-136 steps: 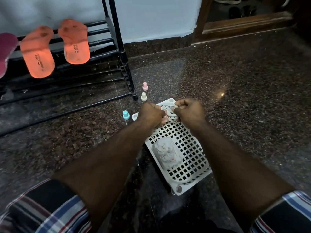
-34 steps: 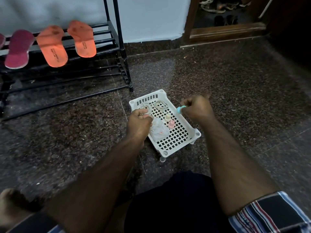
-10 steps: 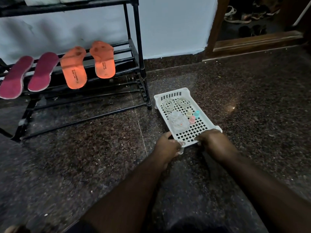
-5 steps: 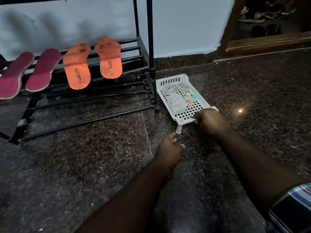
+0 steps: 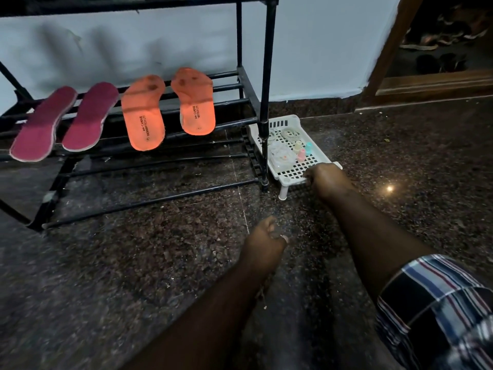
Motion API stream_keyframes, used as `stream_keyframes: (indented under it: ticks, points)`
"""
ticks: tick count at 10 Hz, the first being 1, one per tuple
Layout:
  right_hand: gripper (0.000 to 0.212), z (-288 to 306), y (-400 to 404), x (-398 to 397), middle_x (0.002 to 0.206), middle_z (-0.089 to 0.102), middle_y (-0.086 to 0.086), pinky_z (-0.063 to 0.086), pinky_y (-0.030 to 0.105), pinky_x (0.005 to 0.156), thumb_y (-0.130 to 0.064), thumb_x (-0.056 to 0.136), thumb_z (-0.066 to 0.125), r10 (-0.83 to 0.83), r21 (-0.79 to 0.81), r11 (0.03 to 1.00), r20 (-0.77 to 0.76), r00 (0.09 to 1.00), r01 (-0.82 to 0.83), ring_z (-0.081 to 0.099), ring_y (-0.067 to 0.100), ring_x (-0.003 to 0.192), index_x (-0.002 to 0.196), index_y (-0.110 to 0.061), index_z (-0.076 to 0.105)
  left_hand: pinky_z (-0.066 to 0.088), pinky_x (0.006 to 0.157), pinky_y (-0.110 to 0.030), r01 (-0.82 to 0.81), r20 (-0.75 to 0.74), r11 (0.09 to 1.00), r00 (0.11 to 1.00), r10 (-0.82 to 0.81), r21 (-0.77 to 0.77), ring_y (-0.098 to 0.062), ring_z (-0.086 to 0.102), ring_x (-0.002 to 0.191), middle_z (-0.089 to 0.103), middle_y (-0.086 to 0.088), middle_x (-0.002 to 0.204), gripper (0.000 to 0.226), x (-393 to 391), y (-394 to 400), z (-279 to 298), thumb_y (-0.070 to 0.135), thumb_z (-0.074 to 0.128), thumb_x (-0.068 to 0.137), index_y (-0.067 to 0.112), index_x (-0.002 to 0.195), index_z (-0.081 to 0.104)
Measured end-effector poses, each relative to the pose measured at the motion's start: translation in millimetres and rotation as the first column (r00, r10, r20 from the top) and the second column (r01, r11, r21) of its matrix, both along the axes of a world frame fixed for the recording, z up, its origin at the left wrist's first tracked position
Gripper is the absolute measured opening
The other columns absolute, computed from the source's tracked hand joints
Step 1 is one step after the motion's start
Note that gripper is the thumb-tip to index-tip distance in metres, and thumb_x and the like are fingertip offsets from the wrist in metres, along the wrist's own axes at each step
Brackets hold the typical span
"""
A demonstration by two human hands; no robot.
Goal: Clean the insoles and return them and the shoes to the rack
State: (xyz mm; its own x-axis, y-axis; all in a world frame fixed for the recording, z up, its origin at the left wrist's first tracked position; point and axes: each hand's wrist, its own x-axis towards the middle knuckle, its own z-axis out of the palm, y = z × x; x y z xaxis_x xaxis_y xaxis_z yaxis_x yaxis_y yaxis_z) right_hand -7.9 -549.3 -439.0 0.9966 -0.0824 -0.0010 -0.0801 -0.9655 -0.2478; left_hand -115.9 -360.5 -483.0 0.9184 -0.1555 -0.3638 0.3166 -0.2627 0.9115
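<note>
The right hand (image 5: 324,180) grips the near edge of the white plastic basket tray with little legs (image 5: 317,158). Its fingers curl over that edge. The left hand (image 5: 264,243) rests low over the dark speckled stone floor (image 5: 133,263), closer to the person than the right hand. Its fingers are loosely curled and it holds nothing.

A second ago both hands held the tray's near edge, out on the open floor. Now the left hand has let go and pulled back, and the right hand alone has pushed the tray forward. The tray now sits just beside the corner post of the black metal shoe rack (image 5: 264,102), ahead of the right hand.

Inside the tray, beyond the right hand's fingers, lie a crumpled clear plastic bag (image 5: 280,157), three small pastel bottles (image 5: 302,152) and some coiled white laces (image 5: 290,133).

To the left of both hands and farther off, two orange foam insoles (image 5: 168,108) and two dark red insoles (image 5: 64,121) lean on a rail of the rack. They look already put back.

Pushing the tray aside seems to be tidying up the cleaning things. No shoes show on the rack's lower rails, so putting the shoes back likely comes next. Some shoes lie far off through the wooden doorway (image 5: 437,49), up and to the right of the right hand.
</note>
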Motion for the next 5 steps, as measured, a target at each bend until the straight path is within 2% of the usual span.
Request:
stream_keyframes:
  ticks: [1, 2, 3, 4, 5]
  points:
    - [0.03, 0.0, 2.9, 9.8, 0.115, 0.069, 0.012, 0.048, 0.029, 0.09, -0.013, 0.086, 0.055, -0.011, 0.004, 1.0, -0.018, 1.0, 0.011, 0.063, 0.028, 0.106, 0.11, -0.018, 0.073, 0.053, 0.097, -0.035, -0.003, 0.019, 0.999, 1.0, 0.002, 0.033, -0.015, 0.057, 0.123, 0.051, -0.005, 0.147, 0.067, -0.8, 12.4, -0.9, 0.015, 0.065, 0.09, 0.016, 0.152, 0.038]
    - [0.03, 1.0, 3.3, 16.2, 0.116, 0.068, 0.012, 0.049, 0.029, 0.091, -0.015, 0.088, 0.054, -0.037, -0.004, 0.999, -0.038, 0.999, 0.037, 0.063, 0.029, 0.105, 0.111, -0.018, 0.072, 0.048, 0.093, -0.023, -0.009, 0.064, 0.995, 0.998, 0.003, 0.101, -0.015, 0.054, 0.125, 0.048, -0.005, 0.149, 0.066, 1.4, 26.9, -2.0, 0.014, 0.064, 0.095, 0.017, 0.154, 0.035]
    - [0.037, -0.4, 9.1, 13.0, 0.128, 0.062, 0.013, 0.046, 0.033, 0.099, -0.014, 0.093, 0.048, -0.038, -0.06, 0.998, -0.013, 0.999, 0.037, 0.058, 0.03, 0.117, 0.127, -0.017, 0.062, 0.045, 0.103, -0.028, 0.005, 0.162, 0.962, 0.985, -0.051, 0.273, -0.017, 0.055, 0.126, 0.05, -0.001, 0.149, 0.065, 3.8, 39.6, 2.4, 0.027, 0.062, 0.097, 0.021, 0.155, 0.033]
    - [0.047, 3.4, 17.8, -10.2, 0.127, 0.057, 0.013, 0.049, 0.04, 0.094, -0.012, 0.089, 0.054, -0.003, -0.162, 0.987, 0.103, 0.995, 0.02, 0.053, 0.033, 0.117, 0.136, -0.014, 0.05, 0.051, 0.099, -0.041, 0.026, 0.211, 0.9, 0.969, -0.13, 0.436, -0.025, 0.06, 0.118, 0.055, -0.004, 0.143, 0.068, 2.0, 47.2, 8.2, 0.037, 0.055, 0.096, 0.027, 0.157, 0.026]
    - [0.067, -9.6, 30.9, -42.3, 0.125, 0.056, 0.013, 0.051, 0.042, 0.092, -0.028, 0.078, 0.074, -0.018, -0.251, 0.966, 0.146, 0.989, 0.055, 0.052, 0.032, 0.114, 0.137, -0.012, 0.045, 0.038, 0.113, -0.047, 0.033, 0.234, 0.788, 0.947, -0.221, 0.614, -0.029, 0.039, 0.141, 0.035, -0.006, 0.158, 0.073, -1.2, 53.2, 8.1, 0.04, 0.051, 0.096, 0.023, 0.158, 0.017]
